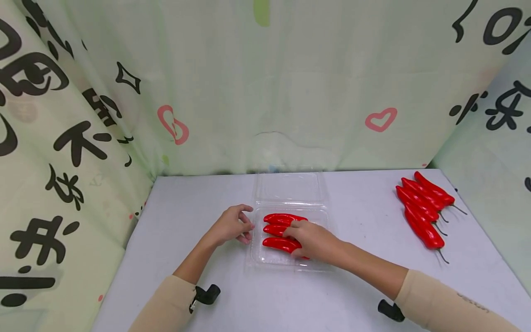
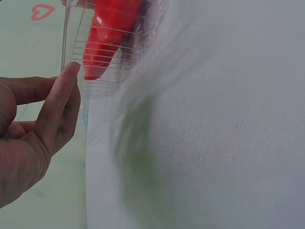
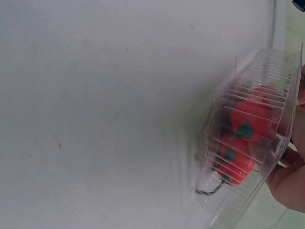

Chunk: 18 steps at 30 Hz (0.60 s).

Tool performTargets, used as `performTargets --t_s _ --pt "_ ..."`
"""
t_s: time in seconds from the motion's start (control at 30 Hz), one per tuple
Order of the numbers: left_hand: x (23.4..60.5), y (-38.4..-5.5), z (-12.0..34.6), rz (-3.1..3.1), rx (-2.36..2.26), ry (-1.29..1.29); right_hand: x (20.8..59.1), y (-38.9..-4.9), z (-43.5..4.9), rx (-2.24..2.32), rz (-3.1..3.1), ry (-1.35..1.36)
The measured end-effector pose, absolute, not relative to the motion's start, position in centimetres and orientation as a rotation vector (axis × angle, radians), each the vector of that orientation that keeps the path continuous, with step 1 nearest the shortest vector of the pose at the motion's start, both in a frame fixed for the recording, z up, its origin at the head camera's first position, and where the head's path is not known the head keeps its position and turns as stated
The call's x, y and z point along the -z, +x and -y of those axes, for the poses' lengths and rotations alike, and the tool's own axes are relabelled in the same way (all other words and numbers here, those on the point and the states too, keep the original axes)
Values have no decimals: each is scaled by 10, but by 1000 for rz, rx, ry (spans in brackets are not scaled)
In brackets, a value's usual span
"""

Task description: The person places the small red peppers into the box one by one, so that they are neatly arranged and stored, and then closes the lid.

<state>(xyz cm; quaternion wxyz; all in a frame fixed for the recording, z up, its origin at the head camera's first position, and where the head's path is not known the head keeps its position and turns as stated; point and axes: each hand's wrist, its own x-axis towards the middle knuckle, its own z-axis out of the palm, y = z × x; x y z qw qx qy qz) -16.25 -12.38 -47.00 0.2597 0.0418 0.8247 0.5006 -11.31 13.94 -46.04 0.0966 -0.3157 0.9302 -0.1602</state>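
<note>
Three red chili peppers lie side by side in a clear plastic clamshell box, their tips toward the left. My right hand reaches into the box from the right, with thumb and fingers around the stem end of the front pepper and fingertips close to the middle one. Through the ribbed wall in the right wrist view, red peppers show beside the fingers. My left hand is at the box's left side, fingers loosely bent and holding nothing. In the left wrist view a fingertip overlaps the box rim.
The box's lid is folded back toward the rear of the white table. Several more red chili peppers lie in a slanted row at the right, stems to the right. A printed curtain hangs behind the table and along its sides.
</note>
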Motion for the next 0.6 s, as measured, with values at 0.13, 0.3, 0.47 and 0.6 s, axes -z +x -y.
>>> performTargets --t_s 0.13,0.3,0.47,0.6 --pt "470 -162 124 -2236 -1356 115 463 -113 -138 436 -2780 -940" --pt "470 -162 124 -2234 -1357 117 465 -113 -137 421 -2797 -913" --pt "470 -163 124 -2236 -1356 118 466 -112 -135 415 -2815 -895" --pt "470 -162 125 -2224 -1363 109 467 -111 -134 424 -2816 -890"
